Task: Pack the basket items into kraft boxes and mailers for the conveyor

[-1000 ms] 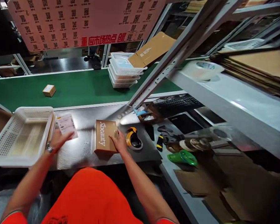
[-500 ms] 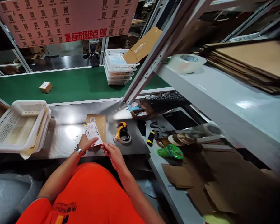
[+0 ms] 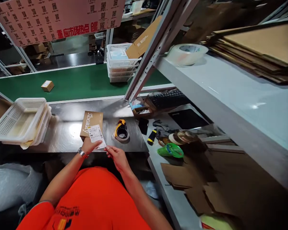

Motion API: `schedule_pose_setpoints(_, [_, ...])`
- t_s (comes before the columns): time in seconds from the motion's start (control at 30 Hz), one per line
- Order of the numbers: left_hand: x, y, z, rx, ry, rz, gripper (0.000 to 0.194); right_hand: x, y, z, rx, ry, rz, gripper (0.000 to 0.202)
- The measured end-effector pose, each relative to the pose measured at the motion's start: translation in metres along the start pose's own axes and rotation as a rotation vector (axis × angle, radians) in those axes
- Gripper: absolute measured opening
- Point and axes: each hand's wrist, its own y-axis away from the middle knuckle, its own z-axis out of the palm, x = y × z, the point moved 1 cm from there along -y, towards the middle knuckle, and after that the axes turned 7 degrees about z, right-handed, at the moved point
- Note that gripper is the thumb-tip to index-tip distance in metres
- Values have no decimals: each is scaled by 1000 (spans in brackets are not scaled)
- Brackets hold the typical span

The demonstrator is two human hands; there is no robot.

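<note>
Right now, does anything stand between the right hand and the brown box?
Yes: the white label, held in the left hand, lies between the right hand and the brown box, overlapping the box's lower right part in this view. The tape dispenser stands to the right, outside that path.

Head camera: above the near side of the steel worktop (image 3: pixel 64 134), looking forward and down.
Orange shirt (image 3: pixel 98 198): nearest the lens, on the worktop's near side.
White shelf (image 3: pixel 230 86): close in, right of the worktop.
Green belt (image 3: pixel 76 80): farther off, beyond the worktop.
Pink board (image 3: pixel 74 16): higher than the worktop, top cropped.
</note>
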Motion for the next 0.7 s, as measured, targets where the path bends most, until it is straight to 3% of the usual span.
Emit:
schedule_pose_setpoints(0.27, [-23,7,20,-59,72,-117,51,5,2,-7,1,-93,37,60])
schedule_pose_setpoints(0.33, [-22,8,20,-14,-12,-87,63,6,1,-5,5,-107,27,59])
schedule_pose_setpoints(0.43, [-14,14,15,84,-219,79,76,6,-2,0,35,-71,-23,57])
schedule_pose_setpoints(0.53, [-4,20,12,-159,-225,260,51,5,-7,5,57,56,-102,51])
schedule_pose_setpoints(0.6, [-2,22,10,-281,-167,298,50,4,-10,9,49,123,-133,43])
schedule_pose_setpoints(0.7, [-7,15,7,-202,-121,244,56,4,-14,16,-5,38,-97,29])
